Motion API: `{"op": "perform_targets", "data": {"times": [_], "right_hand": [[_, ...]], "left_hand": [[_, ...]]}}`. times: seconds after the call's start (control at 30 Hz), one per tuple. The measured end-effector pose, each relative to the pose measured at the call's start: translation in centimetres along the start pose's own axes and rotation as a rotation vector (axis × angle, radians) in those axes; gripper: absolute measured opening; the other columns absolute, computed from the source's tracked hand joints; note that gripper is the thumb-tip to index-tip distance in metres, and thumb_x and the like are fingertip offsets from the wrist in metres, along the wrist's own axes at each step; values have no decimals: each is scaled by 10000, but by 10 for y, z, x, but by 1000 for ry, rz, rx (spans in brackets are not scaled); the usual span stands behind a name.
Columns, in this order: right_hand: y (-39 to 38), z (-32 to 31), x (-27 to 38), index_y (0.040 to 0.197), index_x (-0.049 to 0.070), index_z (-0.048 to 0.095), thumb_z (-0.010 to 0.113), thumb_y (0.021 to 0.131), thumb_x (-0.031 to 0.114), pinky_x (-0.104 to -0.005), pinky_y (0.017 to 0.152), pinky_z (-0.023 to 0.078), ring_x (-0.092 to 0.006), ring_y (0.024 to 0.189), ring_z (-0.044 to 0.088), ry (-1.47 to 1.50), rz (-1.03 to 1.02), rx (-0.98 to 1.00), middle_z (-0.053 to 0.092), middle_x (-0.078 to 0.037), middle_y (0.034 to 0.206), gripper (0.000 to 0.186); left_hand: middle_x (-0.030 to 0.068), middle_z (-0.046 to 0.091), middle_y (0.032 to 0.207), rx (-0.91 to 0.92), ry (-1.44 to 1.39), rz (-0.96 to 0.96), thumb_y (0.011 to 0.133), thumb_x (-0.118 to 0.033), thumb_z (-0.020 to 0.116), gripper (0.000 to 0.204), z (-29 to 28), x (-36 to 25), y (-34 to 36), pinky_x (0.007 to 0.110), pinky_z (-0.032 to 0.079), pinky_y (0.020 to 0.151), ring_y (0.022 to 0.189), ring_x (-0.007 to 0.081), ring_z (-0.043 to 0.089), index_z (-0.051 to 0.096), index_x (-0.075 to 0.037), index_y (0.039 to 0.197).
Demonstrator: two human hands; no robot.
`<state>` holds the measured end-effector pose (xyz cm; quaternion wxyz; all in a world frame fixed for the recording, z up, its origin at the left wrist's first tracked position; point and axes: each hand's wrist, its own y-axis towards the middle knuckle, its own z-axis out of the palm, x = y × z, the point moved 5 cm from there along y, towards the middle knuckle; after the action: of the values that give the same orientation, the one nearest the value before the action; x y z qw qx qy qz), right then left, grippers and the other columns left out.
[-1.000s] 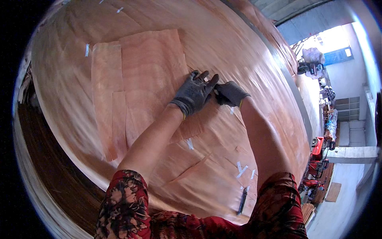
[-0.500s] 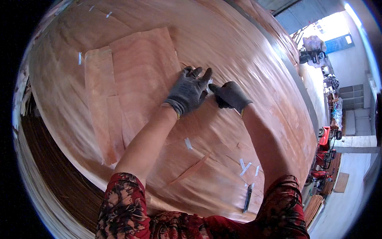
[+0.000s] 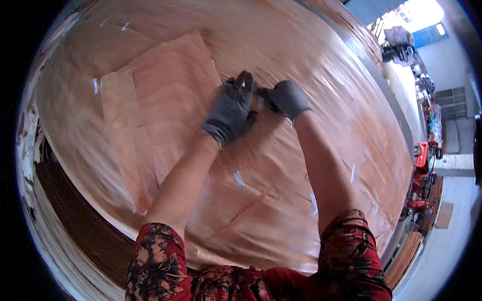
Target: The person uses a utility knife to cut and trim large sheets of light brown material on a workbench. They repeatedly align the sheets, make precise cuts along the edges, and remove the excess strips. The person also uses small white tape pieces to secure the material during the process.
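My left hand (image 3: 231,110), in a dark grey glove, lies with fingers extended on a pinkish veneer sheet (image 3: 354,130), at the right edge of an overlaid veneer piece (image 3: 163,100). A small white bit shows at its fingertips. Just to its right my right hand (image 3: 284,100), also gloved, is closed with curled fingers; what they hold, if anything, is hidden. A short pale tape strip (image 3: 260,104) lies between the hands. Another white tape piece (image 3: 239,178) lies below them, with more strips scattered over the sheet.
Dark stacked sheets (image 3: 80,210) edge the lower left. Beyond a grey strip on the right are red machinery (image 3: 420,153), bundled items (image 3: 399,47), stacked boards (image 3: 404,253) and a bright opening with a blue panel (image 3: 427,36).
Both hands have moved slightly up the sheet, the left also leftward with its fingers now straighter and closer together. The camera view has shifted a little.
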<state>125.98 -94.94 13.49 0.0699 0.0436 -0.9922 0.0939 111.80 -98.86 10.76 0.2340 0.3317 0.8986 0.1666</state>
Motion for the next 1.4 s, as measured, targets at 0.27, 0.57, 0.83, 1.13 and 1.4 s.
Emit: {"op": "perform_targets", "data": {"times": [0.27, 0.57, 0.83, 1.13, 1.4], "right_hand": [[-57, -14, -55, 930, 29, 636, 513, 876, 450, -420, 726, 473, -342, 802, 627, 249, 151, -313, 636, -199, 864, 442], [-272, 64, -75, 1423, 83, 270, 543, 803, 527, -497, 1117, 39, -336, 1398, 118, 60, 216, -364, 170, -175, 1500, 810], [-281, 64, -106, 1411, 73, 296, 463, 820, 582, -489, 1125, 24, -321, 1392, 144, 152, 308, -465, 211, -183, 1484, 798], [-320, 59, -143, 1431, 56, 237, 440, 842, 572, -458, 1131, 20, -294, 1399, 130, 184, 391, -530, 192, -158, 1498, 810], [-391, 51, -243, 1436, 48, 218, 387, 859, 590, -466, 1121, 4, -280, 1409, 101, 59, 609, -587, 135, -155, 1514, 810]], "left_hand": [[252, 329, 1406, -50, 66, 81, 796, -289, 590, 618, 11, 11, -5, 464, 250, 1072, 1288, 372, 344, 413, -46, 1336], [246, 373, 1381, -14, 62, 195, 824, -220, 574, 549, 15, 1, 5, 441, 266, 1058, 1287, 374, 342, 434, -63, 1332], [242, 366, 1391, 126, 190, 148, 842, -201, 551, 523, 27, 23, 7, 438, 268, 1049, 1286, 377, 346, 431, -56, 1329], [230, 328, 1421, 185, 281, 133, 852, -160, 527, 549, 24, 13, 9, 410, 248, 1071, 1310, 358, 323, 376, -5, 1356], [208, 334, 1426, 214, 355, 188, 855, -136, 507, 532, 23, 34, -1, 390, 203, 1103, 1334, 343, 285, 382, 13, 1350]]}}
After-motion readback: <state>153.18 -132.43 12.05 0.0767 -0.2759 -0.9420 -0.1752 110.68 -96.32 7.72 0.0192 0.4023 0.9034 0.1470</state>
